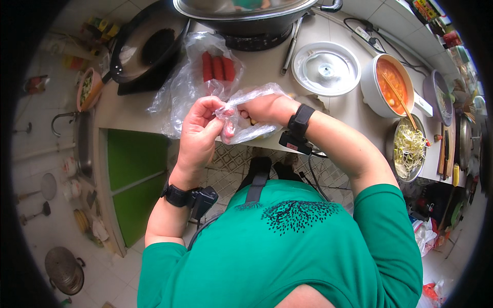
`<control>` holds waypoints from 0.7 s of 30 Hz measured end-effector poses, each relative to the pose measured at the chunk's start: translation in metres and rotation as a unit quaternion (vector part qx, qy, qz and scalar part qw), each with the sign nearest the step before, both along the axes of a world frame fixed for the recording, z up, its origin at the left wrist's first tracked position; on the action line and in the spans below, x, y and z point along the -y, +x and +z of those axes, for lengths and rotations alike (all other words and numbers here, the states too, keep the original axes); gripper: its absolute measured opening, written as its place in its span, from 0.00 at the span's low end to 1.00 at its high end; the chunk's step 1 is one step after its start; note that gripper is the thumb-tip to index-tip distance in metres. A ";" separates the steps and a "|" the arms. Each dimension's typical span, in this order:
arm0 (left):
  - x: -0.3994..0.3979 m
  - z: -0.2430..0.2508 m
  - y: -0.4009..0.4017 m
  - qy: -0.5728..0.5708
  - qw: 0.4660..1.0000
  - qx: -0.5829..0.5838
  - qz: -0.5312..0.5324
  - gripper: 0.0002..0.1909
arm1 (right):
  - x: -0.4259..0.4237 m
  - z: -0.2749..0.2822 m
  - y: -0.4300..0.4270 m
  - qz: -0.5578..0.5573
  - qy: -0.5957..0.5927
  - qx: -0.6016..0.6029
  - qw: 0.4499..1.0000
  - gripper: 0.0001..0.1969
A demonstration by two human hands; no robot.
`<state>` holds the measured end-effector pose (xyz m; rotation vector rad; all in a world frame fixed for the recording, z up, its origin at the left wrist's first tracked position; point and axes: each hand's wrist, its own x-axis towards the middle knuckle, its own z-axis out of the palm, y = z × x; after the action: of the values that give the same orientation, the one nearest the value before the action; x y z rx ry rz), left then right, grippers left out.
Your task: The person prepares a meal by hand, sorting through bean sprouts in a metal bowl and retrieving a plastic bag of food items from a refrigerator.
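My left hand (202, 133) pinches the gathered edge of a clear plastic bag (252, 133) at the counter's front edge. My right hand (265, 109) reaches into the opening of this bag; the film partly covers its fingers, and whether they grip anything I cannot tell. Small yellowish pieces show inside beside the fingers. Just beyond both hands, a second clear plastic bag (177, 92) lies on the counter, with several red sausage-like sticks (218, 68) side by side in it. Each of my wrists wears a black strap with a small device.
A black wok (154, 46) stands back left, a large lidded pan (250, 17) on a cooker behind. A metal lid (326, 69) and a long-handled utensil (294, 44) lie right of centre. Farther right are a pot of red soup (391, 86) with chopsticks and a bowl of bean sprouts (409, 150).
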<state>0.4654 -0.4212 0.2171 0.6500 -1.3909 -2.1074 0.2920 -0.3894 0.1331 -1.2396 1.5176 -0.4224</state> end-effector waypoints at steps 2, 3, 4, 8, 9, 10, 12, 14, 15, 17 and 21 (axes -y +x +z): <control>0.000 0.000 0.001 0.003 1.000 -0.002 0.000 0.09 | 0.000 0.000 0.002 -0.021 -0.001 -0.025 0.999 0.10; -0.001 0.001 0.001 -0.004 1.000 0.008 0.004 0.10 | 0.000 -0.004 0.001 -0.023 -0.002 -0.025 0.999 0.10; -0.001 0.002 0.000 -0.011 1.000 0.018 0.007 0.10 | 0.000 -0.009 0.000 0.015 -0.046 -0.062 0.997 0.10; -0.002 0.005 -0.001 0.001 1.000 0.007 0.003 0.09 | 0.003 -0.014 -0.001 0.062 -0.057 -0.073 0.994 0.10; -0.001 0.004 0.002 -0.003 1.000 0.005 0.003 0.09 | 0.003 -0.007 -0.001 0.065 -0.056 -0.072 0.994 0.10; -0.001 0.003 0.004 -0.006 1.000 0.003 0.002 0.09 | 0.003 0.001 -0.002 0.118 -0.077 -0.116 0.983 0.10; -0.001 0.003 0.004 -0.011 1.000 0.005 0.001 0.09 | 0.002 0.004 -0.002 0.170 -0.097 -0.159 0.968 0.10; -0.002 0.004 0.003 -0.016 1.000 0.006 -0.004 0.10 | 0.001 -0.006 -0.003 0.102 -0.094 -0.103 0.985 0.10; -0.002 0.004 0.002 -0.018 1.000 0.004 -0.003 0.09 | 0.001 -0.010 -0.002 0.101 -0.094 -0.103 0.985 0.10; -0.003 0.006 -0.001 -0.020 1.000 0.002 -0.006 0.09 | 0.002 -0.017 -0.001 0.080 -0.093 -0.100 0.987 0.10; -0.001 0.005 0.003 -0.027 1.000 0.011 0.002 0.10 | -0.006 0.018 -0.003 0.108 -0.201 -0.152 0.962 0.10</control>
<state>0.4689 -0.4205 0.2219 0.6556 -1.4516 -2.0591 0.2892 -0.3832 0.1507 -1.8401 1.5736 -0.4217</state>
